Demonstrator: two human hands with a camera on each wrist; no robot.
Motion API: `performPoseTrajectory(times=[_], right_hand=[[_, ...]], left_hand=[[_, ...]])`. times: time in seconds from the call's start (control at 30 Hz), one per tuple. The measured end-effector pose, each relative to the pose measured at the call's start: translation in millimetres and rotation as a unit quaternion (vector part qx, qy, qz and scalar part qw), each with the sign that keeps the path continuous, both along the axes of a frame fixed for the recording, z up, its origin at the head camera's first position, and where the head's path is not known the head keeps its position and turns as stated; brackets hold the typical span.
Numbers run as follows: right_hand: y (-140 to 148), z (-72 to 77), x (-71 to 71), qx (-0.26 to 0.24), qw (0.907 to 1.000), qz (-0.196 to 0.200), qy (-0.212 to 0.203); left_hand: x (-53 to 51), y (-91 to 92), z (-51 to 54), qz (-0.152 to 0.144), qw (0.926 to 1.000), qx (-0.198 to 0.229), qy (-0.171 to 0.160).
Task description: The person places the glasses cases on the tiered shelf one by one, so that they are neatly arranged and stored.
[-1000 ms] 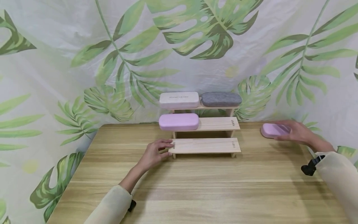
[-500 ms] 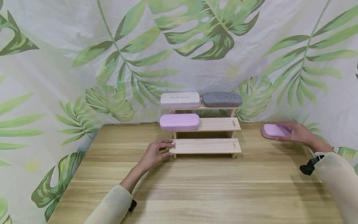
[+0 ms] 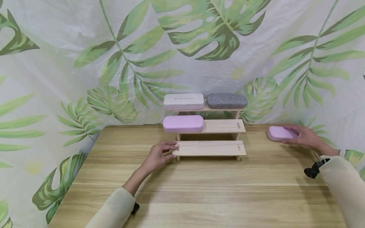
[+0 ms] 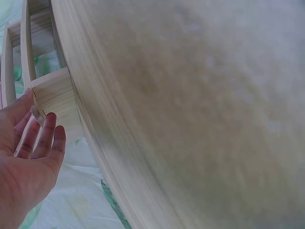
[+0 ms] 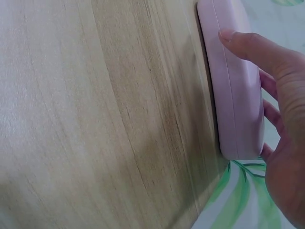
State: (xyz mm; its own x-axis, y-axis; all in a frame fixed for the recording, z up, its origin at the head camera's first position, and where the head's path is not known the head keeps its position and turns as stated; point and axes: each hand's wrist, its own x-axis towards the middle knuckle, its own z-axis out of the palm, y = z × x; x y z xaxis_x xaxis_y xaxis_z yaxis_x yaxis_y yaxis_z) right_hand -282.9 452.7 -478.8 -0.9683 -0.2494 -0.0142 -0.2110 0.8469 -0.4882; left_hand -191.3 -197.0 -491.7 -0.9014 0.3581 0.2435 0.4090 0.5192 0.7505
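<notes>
At the table's back right my right hand (image 3: 303, 135) grips a pink glasses case (image 3: 279, 133), thumb on its near side and fingers on its far side. In the right wrist view the case (image 5: 233, 90) lies flat on the table top. My left hand (image 3: 156, 155) holds the left end of the bottom step of a three-tier wooden display rack (image 3: 209, 148). The left wrist view shows its thumb against the step and the other fingers bent beside the end. A second pink glasses case (image 3: 183, 123) sits on the middle step's left half.
On the top step lie a white glasses case (image 3: 183, 101) with lettering and a grey fabric glasses case (image 3: 227, 101), side by side. The wooden table (image 3: 199, 193) meets a leaf-patterned cloth (image 3: 137, 57) at the back.
The right wrist has shifted slightly left, with the hand still on the pink glasses case. The left hand and the rack stay as they were; the view has moved a little.
</notes>
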Motion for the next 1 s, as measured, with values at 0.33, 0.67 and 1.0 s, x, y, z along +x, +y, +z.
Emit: performPoseTrajectory(times=[0.33,0.67,1.0], right_hand=[[-3.8,0.9,3.9,-0.007,0.9999,-0.01,0.005],[-1.2,-3.2,0.9,0.008,0.9999,-0.01,-0.003],[-1.6,-0.9,6.2,-0.001,0.9999,-0.009,-0.005]], left_hand=[[1.0,0.4,0.5,0.002,1.0,0.004,-0.006],[-0.7,-0.5,0.3,0.01,0.9999,-0.009,-0.005],[0.4,-0.2,2.0,0.011,0.9998,-0.015,0.002]])
